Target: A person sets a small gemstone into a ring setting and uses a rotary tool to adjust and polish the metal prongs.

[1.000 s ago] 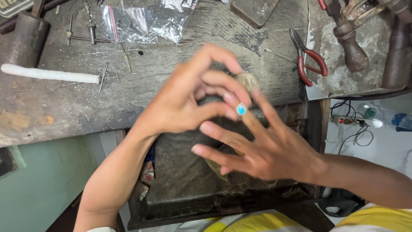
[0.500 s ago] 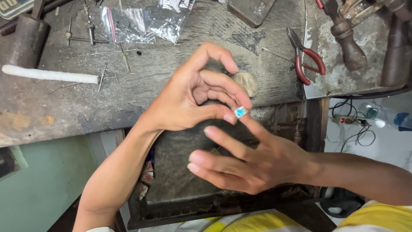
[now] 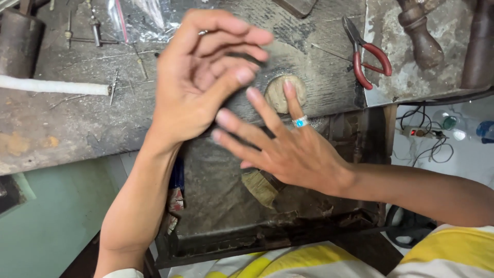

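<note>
The right hand [image 3: 303, 154], fingers spread and grasping nothing, wears a blue-stone ring [image 3: 300, 122] beside the equally empty, loosely curled left hand [image 3: 198, 87], so the ring could slip off into the drawer [image 3: 216, 206] at six o'clock.

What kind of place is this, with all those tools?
Probably a small jeweller's or metalworker's workshop: a worn wooden workbench, red-handled pliers, and a catch drawer below. The right hand wears a blue-stoned ring.

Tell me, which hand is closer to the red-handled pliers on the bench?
The right hand. It lies spread below and left of the pliers, its fingertips near the round wooden peg. The left hand is raised farther left, beyond that peg.
</note>
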